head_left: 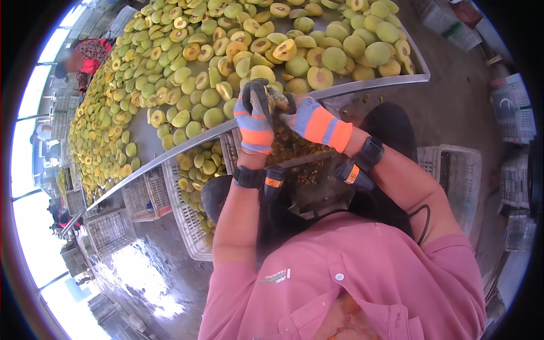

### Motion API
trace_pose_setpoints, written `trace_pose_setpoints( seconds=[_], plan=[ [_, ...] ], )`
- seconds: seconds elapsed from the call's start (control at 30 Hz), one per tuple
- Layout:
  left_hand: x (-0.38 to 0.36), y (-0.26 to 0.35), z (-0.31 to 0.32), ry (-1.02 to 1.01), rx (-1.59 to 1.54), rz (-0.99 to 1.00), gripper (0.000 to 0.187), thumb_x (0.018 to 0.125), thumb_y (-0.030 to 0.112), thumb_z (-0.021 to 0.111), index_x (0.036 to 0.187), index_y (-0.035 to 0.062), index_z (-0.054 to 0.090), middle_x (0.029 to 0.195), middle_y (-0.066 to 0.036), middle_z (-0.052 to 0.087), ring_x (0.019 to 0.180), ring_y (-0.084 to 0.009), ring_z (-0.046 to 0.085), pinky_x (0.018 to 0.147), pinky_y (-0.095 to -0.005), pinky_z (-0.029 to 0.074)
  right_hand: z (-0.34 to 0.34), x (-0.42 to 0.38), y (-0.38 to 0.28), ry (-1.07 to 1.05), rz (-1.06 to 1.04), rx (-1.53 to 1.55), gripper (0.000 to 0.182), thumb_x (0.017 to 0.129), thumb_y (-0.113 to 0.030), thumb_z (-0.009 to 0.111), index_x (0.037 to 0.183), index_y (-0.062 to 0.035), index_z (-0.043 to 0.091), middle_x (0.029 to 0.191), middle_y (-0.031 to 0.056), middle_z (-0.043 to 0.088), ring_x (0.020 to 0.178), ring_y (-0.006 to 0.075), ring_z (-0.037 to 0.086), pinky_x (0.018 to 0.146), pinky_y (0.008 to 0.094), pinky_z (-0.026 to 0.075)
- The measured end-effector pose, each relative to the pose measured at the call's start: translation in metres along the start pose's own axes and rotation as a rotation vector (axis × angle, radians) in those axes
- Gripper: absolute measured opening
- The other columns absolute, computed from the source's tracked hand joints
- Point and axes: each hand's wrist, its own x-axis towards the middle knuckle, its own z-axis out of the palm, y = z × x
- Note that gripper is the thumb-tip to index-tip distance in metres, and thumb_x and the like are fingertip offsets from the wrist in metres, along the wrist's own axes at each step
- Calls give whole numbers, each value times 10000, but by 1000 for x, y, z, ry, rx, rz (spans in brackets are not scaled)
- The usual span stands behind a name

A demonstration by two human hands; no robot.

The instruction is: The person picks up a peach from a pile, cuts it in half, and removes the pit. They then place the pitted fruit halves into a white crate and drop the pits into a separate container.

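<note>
My left hand, in a grey and orange striped glove with dark fingertips, is held up at the near edge of the metal table. Its fingers are closed on a yellow-brown fruit half, mostly covered by the gloves. My right hand, gloved alike, meets it from the right with fingers bent in at the same piece. Whether it also grips a small tool is hidden. Just beyond both hands lie many halved green fruits with yellow flesh, some with brown pits showing.
Below the table edge stands a white crate of fruit halves, left of my knees. Brown scraps lie beneath my hands. Another pale crate is at my right. More crates line the left, where a person is by the table.
</note>
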Motion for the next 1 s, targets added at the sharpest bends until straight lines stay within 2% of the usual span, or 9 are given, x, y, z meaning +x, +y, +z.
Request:
trace_pose_setpoints(
  seconds=[0.1, 0.2, 0.3, 0.4, 0.5, 0.6, 0.7, 0.8, 1.0],
  plan=[
    [-2, 1, 5, 44, 7, 23, 325, 994, 234, 429, 996, -33, 615, 915, -45, 614, 819, -107, 523, 742, -251, 430, 8, 3, 8, 32, -112, 29, 369, 772, -319, 657, 887, 26, 592, 830, 277, 621, 825, 437, 593, 703, 435, 489],
    [1, -5, 5, 76, -47, -96, 283, 985, 193, 440, 983, -31, 613, 872, -33, 611, 766, -103, 521, 691, -241, 432, 8, 1, 6, 44, -125, -1, 362, 771, -314, 655, 894, 21, 596, 831, 280, 620, 830, 434, 596, 712, 437, 492],
    [2, 0, 4, 35, 157, -83, 230, 964, 156, 472, 975, -25, 614, 835, -31, 611, 719, -102, 517, 640, -238, 432, -4, -3, -5, -86, -44, -110, 351, 770, -314, 653, 895, 11, 603, 811, 264, 624, 813, 424, 601, 697, 432, 492],
    [2, 5, -1, -35, 347, 11, 170, 936, 111, 510, 966, -21, 614, 829, -41, 615, 713, -106, 524, 635, -247, 442, 7, 7, 12, -11, -217, 37, 326, 777, -307, 641, 892, -3, 612, 785, 247, 627, 776, 413, 602, 665, 417, 488],
    [4, 2, -9, -103, 457, 124, 142, 918, 83, 526, 959, -23, 612, 824, -49, 618, 716, -110, 534, 645, -255, 452, -5, 6, 9, -111, -169, 61, 302, 782, -295, 632, 902, -18, 622, 770, 234, 629, 742, 405, 598, 634, 404, 480],
    [4, 4, -9, -75, 605, 218, 127, 907, 58, 529, 962, -26, 607, 820, -47, 618, 722, -116, 544, 658, -256, 460, -3, 5, 3, -84, -196, 28, 289, 782, -273, 631, 923, -21, 626, 778, 231, 631, 741, 408, 594, 631, 402, 476],
    [-3, 2, -4, -2, 373, 112, 142, 913, 79, 522, 936, -30, 609, 803, -43, 608, 704, -111, 529, 640, -255, 451, 4, 5, 5, -79, -211, 149, 281, 781, -256, 634, 939, -23, 629, 791, 229, 637, 755, 408, 597, 648, 406, 480],
    [-1, -2, 0, 40, 31, -72, 173, 915, 114, 532, 883, -35, 615, 757, -32, 591, 663, -95, 498, 593, -252, 422, -14, -6, -12, -149, -113, 59, 281, 780, -243, 637, 937, -10, 627, 802, 238, 637, 773, 411, 601, 665, 408, 487],
    [1, -2, -1, 89, -24, -281, 219, 915, 158, 556, 810, -24, 620, 694, -5, 570, 618, -68, 461, 545, -241, 370, 3, 3, 8, -84, -124, 92, 308, 769, -238, 650, 936, 20, 624, 817, 258, 633, 808, 421, 605, 679, 414, 495]
  ],
)
